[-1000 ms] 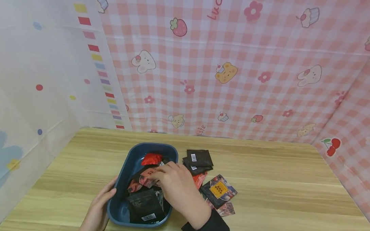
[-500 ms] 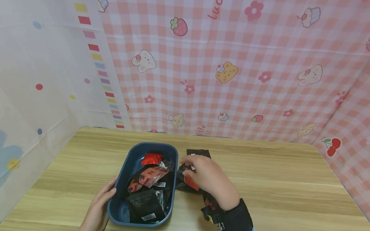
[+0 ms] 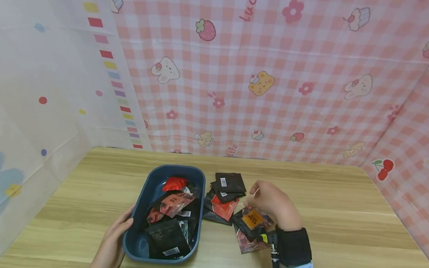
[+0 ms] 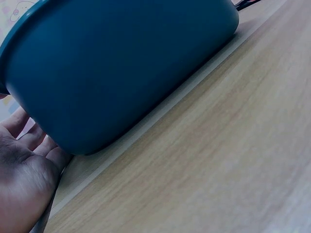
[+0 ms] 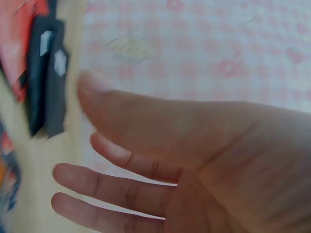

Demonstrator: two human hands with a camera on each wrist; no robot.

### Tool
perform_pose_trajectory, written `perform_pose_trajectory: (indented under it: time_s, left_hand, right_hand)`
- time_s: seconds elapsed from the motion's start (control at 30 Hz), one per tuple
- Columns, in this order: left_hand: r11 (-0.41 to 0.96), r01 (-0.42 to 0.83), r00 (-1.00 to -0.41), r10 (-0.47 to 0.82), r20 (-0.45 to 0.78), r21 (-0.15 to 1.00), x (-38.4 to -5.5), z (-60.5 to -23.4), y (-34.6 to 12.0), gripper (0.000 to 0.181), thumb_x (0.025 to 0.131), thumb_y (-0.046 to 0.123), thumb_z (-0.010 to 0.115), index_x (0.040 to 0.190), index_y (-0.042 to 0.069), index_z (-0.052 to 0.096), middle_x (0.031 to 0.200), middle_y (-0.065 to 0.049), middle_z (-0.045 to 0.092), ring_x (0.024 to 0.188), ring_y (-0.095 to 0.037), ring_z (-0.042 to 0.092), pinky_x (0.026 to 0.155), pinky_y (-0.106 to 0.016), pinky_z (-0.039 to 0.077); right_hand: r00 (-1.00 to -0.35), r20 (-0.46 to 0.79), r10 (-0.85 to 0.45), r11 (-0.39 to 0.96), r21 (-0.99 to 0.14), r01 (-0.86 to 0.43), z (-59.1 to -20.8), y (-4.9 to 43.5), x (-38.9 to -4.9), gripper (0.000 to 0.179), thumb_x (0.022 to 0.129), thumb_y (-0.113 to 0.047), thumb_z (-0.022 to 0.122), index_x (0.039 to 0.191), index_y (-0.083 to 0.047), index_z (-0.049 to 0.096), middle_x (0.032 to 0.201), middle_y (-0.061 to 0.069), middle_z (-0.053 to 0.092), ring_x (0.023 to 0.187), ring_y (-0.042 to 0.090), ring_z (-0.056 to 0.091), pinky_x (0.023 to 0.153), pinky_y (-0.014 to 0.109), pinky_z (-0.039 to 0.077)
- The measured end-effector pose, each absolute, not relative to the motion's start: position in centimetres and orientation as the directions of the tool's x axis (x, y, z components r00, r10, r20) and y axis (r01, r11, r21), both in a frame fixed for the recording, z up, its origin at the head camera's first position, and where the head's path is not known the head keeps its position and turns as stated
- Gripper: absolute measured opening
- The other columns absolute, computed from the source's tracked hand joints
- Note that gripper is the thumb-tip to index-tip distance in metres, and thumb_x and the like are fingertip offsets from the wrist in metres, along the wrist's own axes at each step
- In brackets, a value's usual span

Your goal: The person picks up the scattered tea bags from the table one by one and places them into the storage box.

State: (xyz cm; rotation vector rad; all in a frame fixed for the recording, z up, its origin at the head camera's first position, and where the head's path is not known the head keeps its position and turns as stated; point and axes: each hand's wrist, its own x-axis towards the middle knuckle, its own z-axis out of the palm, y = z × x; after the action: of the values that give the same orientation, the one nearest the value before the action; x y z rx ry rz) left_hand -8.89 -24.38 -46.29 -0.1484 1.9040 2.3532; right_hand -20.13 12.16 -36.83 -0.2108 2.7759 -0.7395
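A packet with an orange label (image 3: 252, 219) lies on the bench (image 3: 339, 205) to the right of a blue tub (image 3: 179, 172), under a person's right hand (image 3: 271, 199).

A pink-patterned packet (image 3: 247, 245) juts out beneath it; the right hand and a black wristband's fitting (image 3: 267, 236) partly block the view. Nearer the tub's right wall sits a pile: two black packets (image 3: 231, 182) over a red packet (image 3: 224, 209), another dark one below. Inside the tub lie a red pouch (image 3: 174, 184), dark-and-pink packets (image 3: 176, 201) and a black packet with a barcode (image 3: 168, 239). Behind the tub hangs a pink checked cloth (image 3: 289, 117). The right hand's fingers are parted, gripping nothing, with the orange-labelled packet just below and apart from them; the left hand (image 3: 114, 237) rests extended fingers against the tub's left wall.
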Motion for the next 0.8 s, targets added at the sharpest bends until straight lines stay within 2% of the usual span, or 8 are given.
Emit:
perform_pose_trajectory:
  time_s: [0.13,0.27,0.33,0.5,0.57,0.63,0.8]
  left_hand:
    - [-0.194,-0.158,-0.987,0.013,-0.159,0.968,-9.0,-46.3,-24.4,0.061,0.102,0.028,0.034,0.151,0.003,0.007,0.122,0.033,0.045,0.109,0.017,0.047,0.088,-0.008,0.046]
    - [-0.174,-0.172,-0.985,0.008,-0.174,0.969,-9.1,-46.1,-24.3,0.062,0.102,0.03,0.033,0.152,0.004,0.007,0.151,-0.001,0.026,0.107,0.019,0.045,0.087,-0.007,0.045]
    - [-0.174,-0.175,-0.984,0.008,-0.176,0.969,-9.0,-46.1,-24.2,0.063,0.102,0.031,0.033,0.152,0.004,0.006,0.155,-0.01,0.015,0.108,0.02,0.044,0.087,-0.007,0.045]
    - [-0.187,-0.168,-0.986,0.013,-0.168,0.968,-8.7,-46.2,-24.3,0.064,0.102,0.032,0.034,0.151,0.003,0.005,0.149,-0.001,0.024,0.111,0.018,0.044,0.089,-0.007,0.045]
    - [-0.188,-0.17,-0.985,0.015,-0.171,0.967,-8.7,-46.2,-24.3,0.064,0.102,0.032,0.034,0.151,0.003,0.005,0.151,-0.003,0.023,0.11,0.019,0.044,0.089,-0.007,0.045]
    - [-0.184,-0.178,-0.984,0.017,-0.178,0.967,-8.7,-46.2,-24.3,0.064,0.102,0.033,0.033,0.152,0.004,0.005,0.155,-0.012,0.012,0.11,0.02,0.043,0.089,-0.007,0.044]
    - [-0.179,-0.178,-0.984,0.027,-0.176,0.968,-8.7,-46.1,-24.3,0.064,0.102,0.033,0.032,0.152,0.005,0.005,0.158,-0.018,0.004,0.11,0.021,0.043,0.089,-0.006,0.044]
  right_hand:
    - [-0.943,-0.275,-0.185,0.853,-0.522,-0.015,-37.8,12.9,-20.6,0.041,0.067,-0.019,0.081,0.093,-0.001,0.055,0.082,0.009,0.057,0.07,0.02,0.053,0.059,0.03,0.044]
    - [-0.937,-0.304,-0.175,0.86,-0.511,0.005,-38.6,13.2,-20.9,0.042,0.065,-0.021,0.082,0.087,-0.002,0.052,0.081,0.007,0.054,0.071,0.02,0.05,0.058,0.028,0.041]
    - [-0.936,-0.308,-0.171,0.864,-0.503,0.008,-38.8,13.2,-21.0,0.044,0.064,-0.023,0.083,0.085,-0.002,0.051,0.08,0.006,0.054,0.071,0.019,0.051,0.057,0.027,0.04]
    - [-0.919,-0.356,-0.168,0.873,-0.487,0.029,-39.3,12.8,-21.1,0.052,0.058,-0.025,0.086,0.09,-0.002,0.052,0.083,0.008,0.059,0.074,0.02,0.054,0.061,0.03,0.046]
    - [-0.912,-0.374,-0.171,0.877,-0.479,0.031,-39.5,12.7,-21.1,0.056,0.057,-0.024,0.087,0.093,-0.002,0.051,0.085,0.01,0.06,0.075,0.021,0.054,0.064,0.033,0.048]
    - [-0.909,-0.378,-0.175,0.879,-0.476,0.029,-39.8,12.7,-21.2,0.057,0.056,-0.021,0.087,0.095,-0.002,0.05,0.087,0.011,0.06,0.076,0.022,0.055,0.067,0.036,0.05]
    - [-0.915,-0.365,-0.171,0.871,-0.49,0.033,-40.1,12.6,-21.3,0.054,0.056,-0.012,0.087,0.094,-0.002,0.05,0.086,0.012,0.06,0.073,0.021,0.057,0.067,0.036,0.053]
